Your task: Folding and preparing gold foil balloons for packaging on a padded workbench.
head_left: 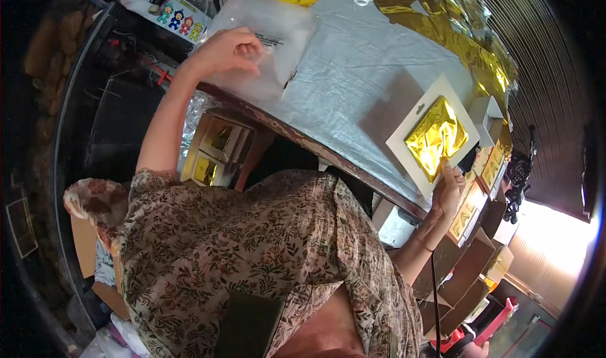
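The left hand (228, 50) rests with fingers curled and pinching the top clear plastic bag (265, 42) of a stack at the tabletop's (353, 74) left edge. The right hand (449, 191), fingers pressed together, grips the near edge of a white card (404, 146) bearing folded gold foil (437, 137), lying at the tabletop's right.

Clear plastic bags (265, 42), stacked at the tabletop's left edge, bear a small dark label. White square card (435, 134) with gold foil packet lies right. Gold-fronted boxes (214, 150) stand below.
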{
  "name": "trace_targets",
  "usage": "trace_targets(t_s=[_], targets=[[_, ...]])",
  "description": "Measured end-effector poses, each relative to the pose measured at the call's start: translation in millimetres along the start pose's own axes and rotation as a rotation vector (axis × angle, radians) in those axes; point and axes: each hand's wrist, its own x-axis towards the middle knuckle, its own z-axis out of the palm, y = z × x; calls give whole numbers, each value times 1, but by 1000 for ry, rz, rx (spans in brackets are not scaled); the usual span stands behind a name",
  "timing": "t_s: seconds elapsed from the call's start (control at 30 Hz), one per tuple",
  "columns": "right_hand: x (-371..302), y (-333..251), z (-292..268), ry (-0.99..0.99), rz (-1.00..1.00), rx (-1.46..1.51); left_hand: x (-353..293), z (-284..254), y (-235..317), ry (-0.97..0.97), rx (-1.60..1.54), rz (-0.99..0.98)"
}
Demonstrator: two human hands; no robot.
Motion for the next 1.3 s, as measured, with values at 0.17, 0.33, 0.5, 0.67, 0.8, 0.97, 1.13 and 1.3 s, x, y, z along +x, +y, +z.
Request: trace_targets(t_s=[0.17, 0.33, 0.5, 0.67, 0.8, 0.97, 1.13, 1.3], targets=[[6, -9, 26, 23, 5, 57, -1, 3, -15, 4, -99, -38], [8, 8, 22, -42, 13, 17, -1, 6, -18, -26, -185, -107], [6, 5, 41, -62, 77, 67, -5, 6, -21, -29, -153, -32], [5, 5, 45, -121, 91, 63, 0, 7, -29, -26, -122, -16], [5, 10, 36, -168, 74, 76, 5, 2, -17, -21, -107, -228], [2, 1, 26, -116, 41, 44, 32, 7, -1, 121, -82, -137], [-3, -2, 15, -119, 22, 101, 88, 48, 67, 163, -76, 3], [-14, -18, 29, -173, 125, 73, 146, 133, 115, -41, 208, -53]])
